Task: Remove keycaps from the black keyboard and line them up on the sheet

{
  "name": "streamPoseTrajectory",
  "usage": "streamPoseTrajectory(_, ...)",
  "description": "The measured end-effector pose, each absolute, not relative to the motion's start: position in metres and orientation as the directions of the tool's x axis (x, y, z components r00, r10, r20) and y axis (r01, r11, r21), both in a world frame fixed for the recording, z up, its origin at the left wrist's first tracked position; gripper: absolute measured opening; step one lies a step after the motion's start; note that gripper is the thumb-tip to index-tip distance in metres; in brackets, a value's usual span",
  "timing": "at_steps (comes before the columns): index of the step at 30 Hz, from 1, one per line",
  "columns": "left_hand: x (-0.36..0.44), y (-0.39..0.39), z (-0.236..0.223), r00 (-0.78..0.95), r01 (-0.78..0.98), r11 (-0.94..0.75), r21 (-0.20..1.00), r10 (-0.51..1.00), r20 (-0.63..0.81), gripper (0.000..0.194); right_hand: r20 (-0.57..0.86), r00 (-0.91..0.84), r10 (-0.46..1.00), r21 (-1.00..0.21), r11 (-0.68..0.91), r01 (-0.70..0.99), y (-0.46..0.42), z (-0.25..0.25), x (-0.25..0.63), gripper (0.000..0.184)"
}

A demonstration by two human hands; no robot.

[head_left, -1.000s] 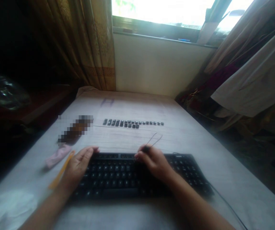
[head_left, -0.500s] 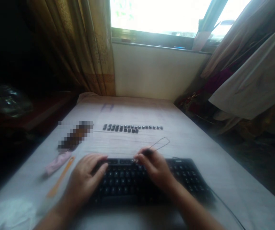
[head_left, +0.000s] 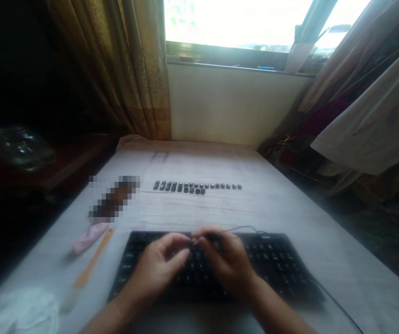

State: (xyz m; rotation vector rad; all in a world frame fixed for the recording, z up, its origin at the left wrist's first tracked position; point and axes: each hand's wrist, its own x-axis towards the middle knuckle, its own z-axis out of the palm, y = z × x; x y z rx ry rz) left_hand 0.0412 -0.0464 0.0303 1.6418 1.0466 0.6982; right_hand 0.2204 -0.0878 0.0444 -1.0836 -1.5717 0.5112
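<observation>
A black keyboard (head_left: pixel 278 266) lies flat before me, with both hands above its upper middle. My right hand (head_left: pixel 229 255) is closed around a wire keycap puller (head_left: pixel 214 236) with a dark handle; its thin wire loop sticks out to the right. The fingertips of my left hand (head_left: pixel 161 260) meet the puller's other end, pinched on a small dark piece that looks like a keycap (head_left: pixel 190 242). The fingers partly cover it. Beyond the keyboard, loose black keycaps (head_left: pixel 179 188) stand in two rows on the white cloth.
An orange-handled brush (head_left: pixel 93 262) and a pink cloth (head_left: pixel 90 237) lie left of the keyboard, near a pixelated item (head_left: pixel 114 199). A white round cloth (head_left: pixel 22 310) is at the lower left. The keyboard's cable (head_left: pixel 338 306) runs off to the right.
My left hand has moved right from the keyboard's upper left edge to the puller's tip. The puller's wire loop has tipped lower. The view has shifted slightly.
</observation>
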Motion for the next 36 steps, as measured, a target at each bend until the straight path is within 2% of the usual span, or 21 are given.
streamPoseTrajectory(2,0.039,-0.046,0.030,0.436,0.295,-0.080,0.952,0.898,-0.060,0.025,0.595,0.068,0.801,-0.749,0.521,0.410,-0.088,0.044,0.221,0.017)
streamPoseTrajectory(5,0.035,-0.046,0.030,0.429,0.243,0.001,0.970,0.897,-0.109,0.027,0.636,0.031,0.771,-0.687,0.547,0.478,-0.087,0.045,0.222,0.019)
streamPoseTrajectory(9,0.036,-0.045,0.034,0.441,0.102,0.144,0.984,0.880,-0.175,0.029,0.604,-0.091,0.792,-0.635,0.547,0.546,-0.086,0.044,0.222,0.013)
streamPoseTrajectory(13,0.039,-0.044,0.034,0.439,0.089,0.206,0.974,0.870,-0.224,0.026,0.579,-0.170,0.797,-0.592,0.554,0.585,-0.084,0.037,0.219,0.016)
streamPoseTrajectory(17,0.038,-0.043,0.024,0.450,0.131,0.233,0.964,0.852,-0.268,0.027,0.568,-0.187,0.801,-0.593,0.556,0.582,-0.083,0.030,0.217,0.011)
streamPoseTrajectory(20,0.034,-0.040,0.019,0.528,0.161,0.274,0.948,0.788,-0.317,0.039,0.512,-0.193,0.837,-0.632,0.519,0.576,-0.083,0.033,0.219,0.011)
streamPoseTrajectory(22,0.029,-0.036,0.023,0.521,0.197,0.257,0.946,0.790,-0.323,0.047,0.478,-0.169,0.862,-0.662,0.480,0.575,-0.079,0.039,0.227,0.011)
streamPoseTrajectory(24,0.020,-0.027,0.031,0.419,0.263,0.152,0.953,0.871,-0.255,0.049,0.438,-0.100,0.894,-0.696,0.407,0.592,-0.067,0.047,0.243,0.012)
streamPoseTrajectory(25,0.013,-0.020,0.035,0.353,0.312,0.062,0.948,0.919,-0.176,0.047,0.403,-0.048,0.914,-0.714,0.347,0.608,-0.059,0.051,0.254,0.013)
streamPoseTrajectory(27,-0.003,-0.004,0.037,0.200,0.420,-0.096,0.903,0.980,0.011,0.044,0.278,0.080,0.957,-0.756,0.167,0.632,-0.036,0.056,0.276,0.017)
streamPoseTrajectory(29,-0.020,0.015,0.031,0.074,0.513,-0.141,0.847,0.990,0.120,0.045,0.150,0.213,0.965,-0.708,-0.045,0.704,-0.009,0.056,0.296,0.020)
streamPoseTrajectory(32,-0.041,0.037,0.009,-0.008,0.554,-0.179,0.813,0.975,0.220,0.046,0.113,0.276,0.954,-0.647,-0.140,0.750,0.028,0.046,0.312,0.016)
streamPoseTrajectory(36,-0.049,0.047,-0.016,-0.017,0.544,-0.223,0.809,0.961,0.276,0.044,0.086,0.276,0.957,-0.589,-0.174,0.789,0.054,0.027,0.313,0.016)
